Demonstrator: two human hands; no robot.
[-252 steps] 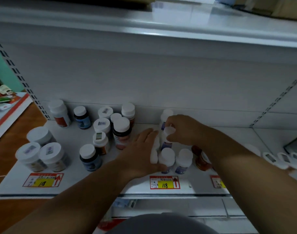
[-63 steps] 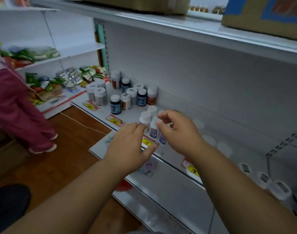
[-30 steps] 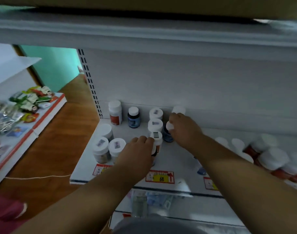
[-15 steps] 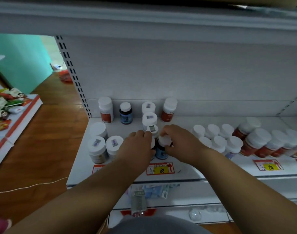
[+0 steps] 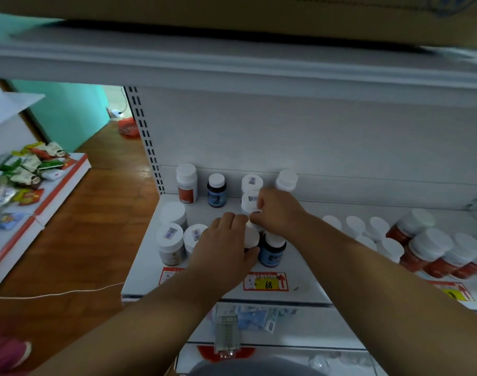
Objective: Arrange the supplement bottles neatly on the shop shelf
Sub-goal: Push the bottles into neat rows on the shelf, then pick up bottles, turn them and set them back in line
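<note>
At nine o'clock on the white metal shop shelf (image 5: 308, 278) stand three wide white-lidded jars (image 5: 169, 241). My left hand (image 5: 223, 248) has its grip curled round a white-capped dark bottle (image 5: 251, 238) at centre. At one o'clock of it, my right hand (image 5: 278, 213) pinches the cap of another small white-capped bottle (image 5: 250, 202). A blue-labelled dark bottle (image 5: 272, 251) stands just beside my left thumb. At three o'clock red-brown white-capped bottles (image 5: 424, 248) crowd together

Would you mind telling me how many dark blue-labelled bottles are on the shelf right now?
2 visible. One dark bottle stands in the back row, between two white bottles. The other stands near the front edge, just below the hands. More may be hidden behind the hands.
</note>
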